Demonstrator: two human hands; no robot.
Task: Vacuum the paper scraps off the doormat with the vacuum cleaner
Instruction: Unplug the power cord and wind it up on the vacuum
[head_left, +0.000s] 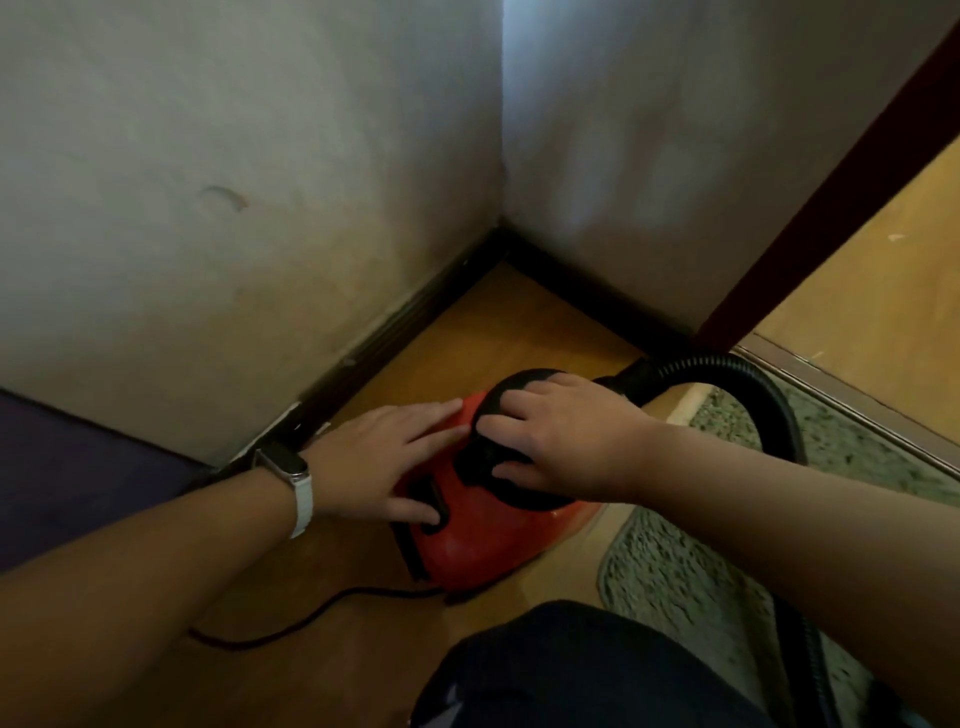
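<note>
At the far left a dark purple surface (67, 467) meets the pale wall (234, 182), and a black skirting board (395, 322) runs along the wall's foot toward the corner. The left forearm comes in from the lower left with a white-strapped wristband (296, 486) on the wrist. The left hand (384, 457) lies flat on the red vacuum cleaner (467, 540), fingers spread wide and straight, gripping nothing; its thumb rests on a black panel on the cleaner's near left side. A black power cord (291, 623) snakes from the cleaner's base across the wooden floor (332, 670) toward the lower left. The vacuum cleaner sits on the floor in the corner of the two walls, just beside the left edge of the doormat. The right hand (561, 441) rests on the black round top of the cleaner, fingers bent over its black handle; whether they close round it cannot be told. A black ribbed hose (753, 379) leaves the cleaner's back and arcs right and down over the green speckled doormat (675, 571), which lies at the right along the door threshold (841, 395). Paper scraps cannot be made out on the blurred mat. A dark red door frame (831, 176) slants upward at the far right, with more wooden floor beyond it
</note>
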